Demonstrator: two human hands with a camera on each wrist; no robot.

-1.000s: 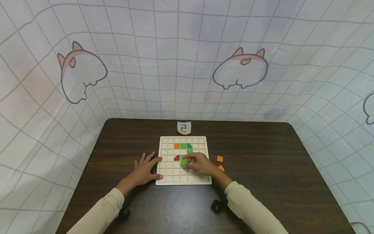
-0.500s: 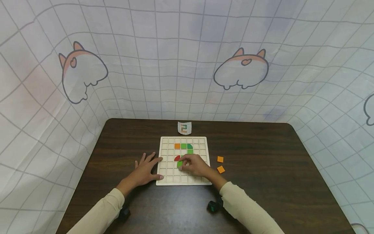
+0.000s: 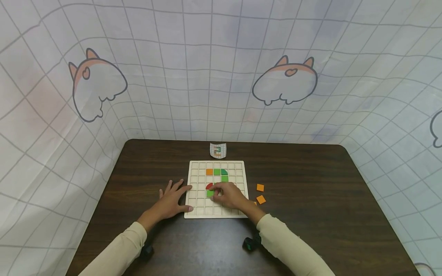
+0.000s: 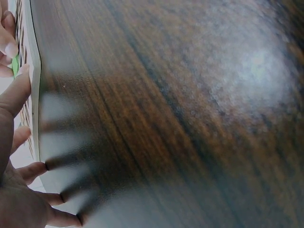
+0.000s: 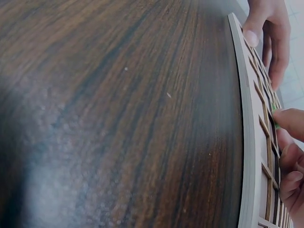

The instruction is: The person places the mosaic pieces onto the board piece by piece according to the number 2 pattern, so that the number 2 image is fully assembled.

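Note:
A cream grid board (image 3: 197,211) lies on the table. My right hand (image 3: 228,195) reaches over its middle and pinches a green square tile (image 3: 209,194), just below a red quarter-round tile (image 3: 208,186). In the left wrist view the green tile (image 4: 15,64) appears tilted at the fingertips. My left hand (image 3: 168,203) has its fingers spread, with thumb and index finger on the board's left edge. Further up the board sit an orange square tile (image 3: 209,171), a green square (image 3: 216,171), a dark green quarter-round tile (image 3: 224,171) and another green square (image 3: 225,178).
Two orange tiles, one (image 3: 260,187) behind the other (image 3: 261,199), lie right of the board. A bit of orange also shows beside the right wrist. A small curled pattern card (image 3: 218,150) stands behind the board. Patterned white cloth (image 3: 221,96) surrounds the dark table (image 3: 304,184).
My right hand has shifted slightly left and toward the near side, carrying the green tile from right of the red tile to just below it. The left hand stays put.

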